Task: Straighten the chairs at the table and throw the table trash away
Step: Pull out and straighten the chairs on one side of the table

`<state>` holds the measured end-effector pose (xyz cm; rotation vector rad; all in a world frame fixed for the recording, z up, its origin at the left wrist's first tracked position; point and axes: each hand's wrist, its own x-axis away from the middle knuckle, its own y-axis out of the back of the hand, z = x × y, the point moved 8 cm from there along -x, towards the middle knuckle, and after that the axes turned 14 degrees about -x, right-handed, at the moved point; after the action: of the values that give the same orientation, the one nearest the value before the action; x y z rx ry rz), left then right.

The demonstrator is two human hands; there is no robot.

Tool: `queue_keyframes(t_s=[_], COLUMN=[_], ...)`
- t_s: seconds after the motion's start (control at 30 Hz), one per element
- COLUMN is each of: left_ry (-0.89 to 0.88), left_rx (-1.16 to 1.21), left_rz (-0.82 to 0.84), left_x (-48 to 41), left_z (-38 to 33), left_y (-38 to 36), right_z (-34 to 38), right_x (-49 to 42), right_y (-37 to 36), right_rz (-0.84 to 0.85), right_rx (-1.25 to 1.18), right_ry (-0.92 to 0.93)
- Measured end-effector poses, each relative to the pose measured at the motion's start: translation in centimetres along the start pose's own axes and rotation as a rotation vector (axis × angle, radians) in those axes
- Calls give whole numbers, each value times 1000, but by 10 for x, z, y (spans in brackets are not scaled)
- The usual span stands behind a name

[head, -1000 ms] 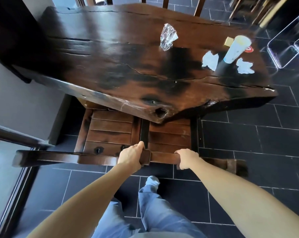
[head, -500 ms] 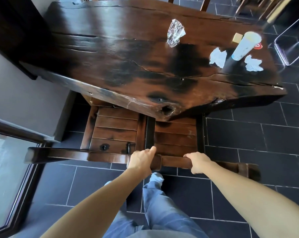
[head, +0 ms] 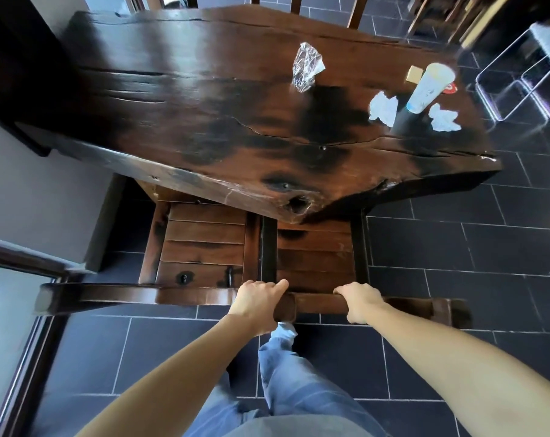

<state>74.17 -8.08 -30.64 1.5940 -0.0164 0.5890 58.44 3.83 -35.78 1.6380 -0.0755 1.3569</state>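
**Chair** (head: pixel 314 247): dark wood, slatted seat. It stands at the near edge of the table (head: pixel 204 121), with the seat partly under the top and the back rail towards the person. A twin chair (head: pixel 201 244) stands close on its left.

**Grip:** The right hand (head: pixel 360 302) is curled over the back rail and clasps it. The left hand (head: pixel 257 305) is curled over the spot where the two chairs' rails meet. Which rail it holds cannot be told.

**Step, as judged:** Squaring the chair to the table.

**Handling advice:**
- Push evenly through both hands so the seat goes in straight.
- Keep its side parallel to the twin.
- Stop once the two rails line up.

**Trash, not yet collected:**
- Foil (head: pixel 306 66) lies towards the far edge.
- A cup (head: pixel 429 88) stands near the far right corner.
- Two tissues (head: pixel 383 108) flank the cup.
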Motion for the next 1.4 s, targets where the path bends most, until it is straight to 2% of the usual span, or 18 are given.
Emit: queue_keyframes(t_s=[0.1, 0.3, 0.53, 0.7, 0.87, 1.07, 1.13, 1.27, 1.33, 1.4], left_ry=[37, 89, 126, 120, 143, 238, 283, 492, 479, 423], left_rx=[13, 55, 125, 80, 119, 375, 498, 863, 870, 782], left_rz=[44, 68, 5, -32, -173, -316, -313, -231, -191, -145], left_x=[-2, -2, 2, -2, 1, 24, 32, 44, 46, 47], left_z=[13, 19, 22, 22, 23, 29, 33, 49, 56, 64], left_y=[3, 0, -1, -12, -17, -12, -13, -24, -27, -31], right_z=[9, 12, 18, 21, 19, 8, 7, 9, 12, 19], right_x=[-3, -5, -15, -24, -29, -32, -29, -17, -10, 0], right_y=[4, 6, 5, 2, 0, -7, -9, -6, -3, -2], right_rz=[-53, -55, 86, 207, 235, 147, 97, -77, -144, -204], right_rx=[-15, 5, 157, 202, 181, 36, -17, -31, -66, -149], right_ry=[11, 21, 52, 76, 129, 156, 175, 260, 283, 309])
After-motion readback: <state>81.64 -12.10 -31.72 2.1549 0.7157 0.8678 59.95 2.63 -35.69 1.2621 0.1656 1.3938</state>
